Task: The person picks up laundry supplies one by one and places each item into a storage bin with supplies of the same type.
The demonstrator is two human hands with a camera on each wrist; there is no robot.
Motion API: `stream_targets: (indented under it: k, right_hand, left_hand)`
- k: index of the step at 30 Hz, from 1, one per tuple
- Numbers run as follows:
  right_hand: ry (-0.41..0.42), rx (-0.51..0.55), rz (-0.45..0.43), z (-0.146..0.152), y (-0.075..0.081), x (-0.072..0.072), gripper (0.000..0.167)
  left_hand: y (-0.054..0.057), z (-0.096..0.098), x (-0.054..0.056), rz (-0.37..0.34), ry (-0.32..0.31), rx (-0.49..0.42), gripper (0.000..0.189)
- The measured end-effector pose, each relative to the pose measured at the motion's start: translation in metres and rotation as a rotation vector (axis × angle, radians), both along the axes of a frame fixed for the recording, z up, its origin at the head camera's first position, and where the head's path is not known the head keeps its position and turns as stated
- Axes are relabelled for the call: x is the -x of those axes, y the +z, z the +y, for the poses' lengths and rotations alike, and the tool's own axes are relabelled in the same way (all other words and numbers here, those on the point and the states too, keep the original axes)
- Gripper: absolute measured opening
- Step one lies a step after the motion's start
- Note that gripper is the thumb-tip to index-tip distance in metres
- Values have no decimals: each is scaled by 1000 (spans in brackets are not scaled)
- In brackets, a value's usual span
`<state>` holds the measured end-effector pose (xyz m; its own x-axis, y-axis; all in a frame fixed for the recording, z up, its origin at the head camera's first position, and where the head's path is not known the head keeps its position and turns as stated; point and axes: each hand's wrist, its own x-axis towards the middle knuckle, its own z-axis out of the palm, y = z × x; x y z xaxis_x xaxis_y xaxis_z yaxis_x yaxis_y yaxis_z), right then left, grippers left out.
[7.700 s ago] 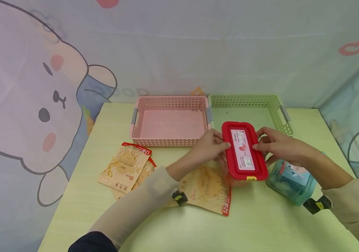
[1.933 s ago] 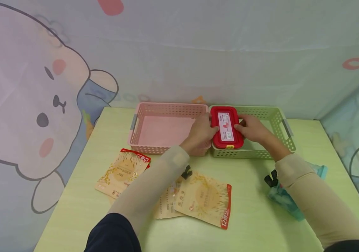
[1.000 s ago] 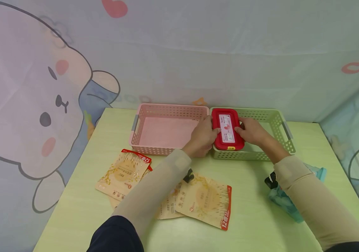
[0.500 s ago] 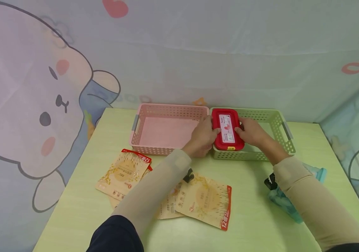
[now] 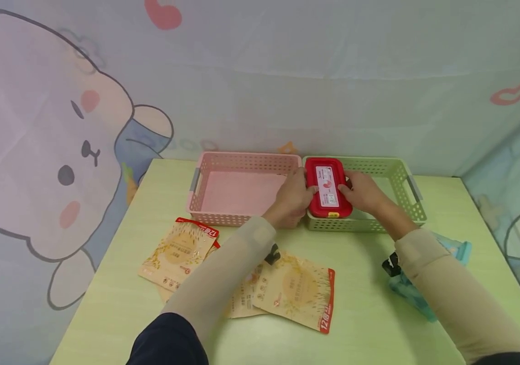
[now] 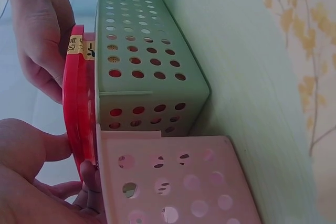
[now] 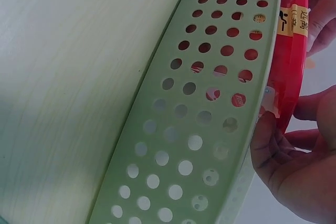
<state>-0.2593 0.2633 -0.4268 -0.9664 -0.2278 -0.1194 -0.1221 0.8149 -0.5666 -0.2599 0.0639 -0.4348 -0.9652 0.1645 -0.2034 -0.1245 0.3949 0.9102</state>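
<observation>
A plastic food container with a red lid (image 5: pixel 328 187) and a white label stands upright in the left end of the green basket (image 5: pixel 380 225). My left hand (image 5: pixel 293 195) grips its left edge, thumb on top of the lid. On the opposite edge my right hand (image 5: pixel 366 192) holds it in the same way. In the left wrist view the lid (image 6: pixel 74 103) rises above the basket rims. The right wrist view shows the container's lower part behind the perforated green wall (image 7: pixel 184 103), with my right fingers (image 7: pixel 269 137) under the lid's edge.
A pink basket (image 5: pixel 237 190) adjoins the green one on the left. Several beige pouches with red tops, such as the near pouch (image 5: pixel 296 289) and the left pouch (image 5: pixel 180 251), lie in front. A teal package (image 5: pixel 410 294) is partly under my right forearm.
Since the oldest frame, both hands have carried the red-lidded container from above the table back into the green basket. Over the last two seconds hands and container have hardly moved.
</observation>
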Motion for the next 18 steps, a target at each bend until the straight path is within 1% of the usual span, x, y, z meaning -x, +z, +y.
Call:
stream_targets:
  k: [2, 4, 6, 8, 10, 13, 14, 15, 17, 18]
  right_hand:
    - [3, -4, 7, 1, -1, -1, 51]
    - [12, -11, 21, 1, -1, -2, 49]
    - [22, -14, 36, 1, -1, -2, 48]
    - [29, -12, 44, 0, -2, -1, 49]
    - [30, -12, 46, 0, -1, 0, 48]
    - [29, -8, 47, 0, -1, 0, 48]
    - [28, -8, 49, 1, -1, 0, 47]
    - [28, -7, 51, 1, -2, 0, 46]
    - [29, -3, 54, 1, -2, 0, 45]
    - [30, -3, 57, 2, -3, 0, 45]
  left_hand:
    - [0, 0, -1, -31, 6, -41, 66]
    - [0, 0, -2, -26, 5, -18, 67]
    - [0, 0, -2, -1, 1, 21, 67]
    - [0, -1, -2, 15, 2, 40, 67]
    - [0, -1, -2, 8, 5, 19, 67]
    - [1, -1, -2, -30, 14, -42, 67]
    - [1, -1, -2, -29, 14, -41, 67]
    - [1, -1, -2, -43, 17, -57, 68]
    - [1, 0, -1, -40, 17, -42, 67]
    - [2, 0, -1, -47, 19, -50, 68]
